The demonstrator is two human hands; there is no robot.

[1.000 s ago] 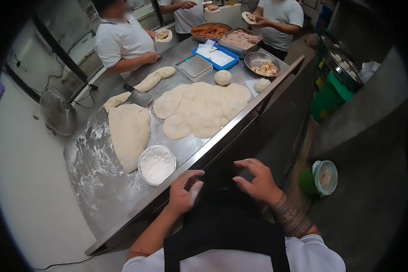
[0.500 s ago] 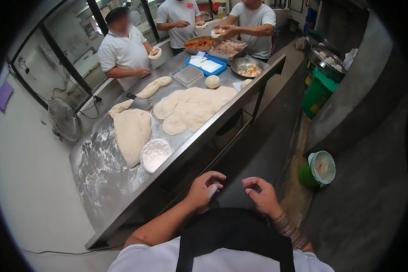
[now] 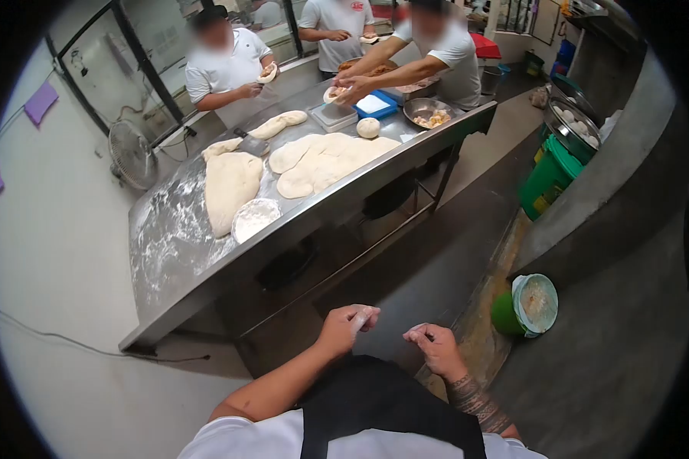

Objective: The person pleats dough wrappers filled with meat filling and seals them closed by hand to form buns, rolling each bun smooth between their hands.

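Observation:
My left hand (image 3: 350, 327) and my right hand (image 3: 436, 349) are raised in front of the apron, apart from each other, away from the table. Both have curled fingers pressed together; whether anything small is inside is hidden. On the steel table (image 3: 164, 264) beyond them are a large dough slab (image 3: 232, 187), overlapping flat dough rounds (image 3: 325, 162), a bowl of flour (image 3: 256, 219), a scraper (image 3: 251, 143) lying by a long dough roll (image 3: 279, 124), and a dough ball (image 3: 368, 128).
Three co-workers in white shirts stand at the far side; one reaches filled dough over a scale (image 3: 333, 116). A metal bowl (image 3: 430, 113) sits near the far corner. Green buckets (image 3: 547, 177) and a lined pail (image 3: 534, 306) stand right. A fan (image 3: 132, 154) is left.
The view has drawn back from the table, which now sits higher in frame. My fingers have curled in more. The co-worker at right has brought filled dough from above the trays to the scale.

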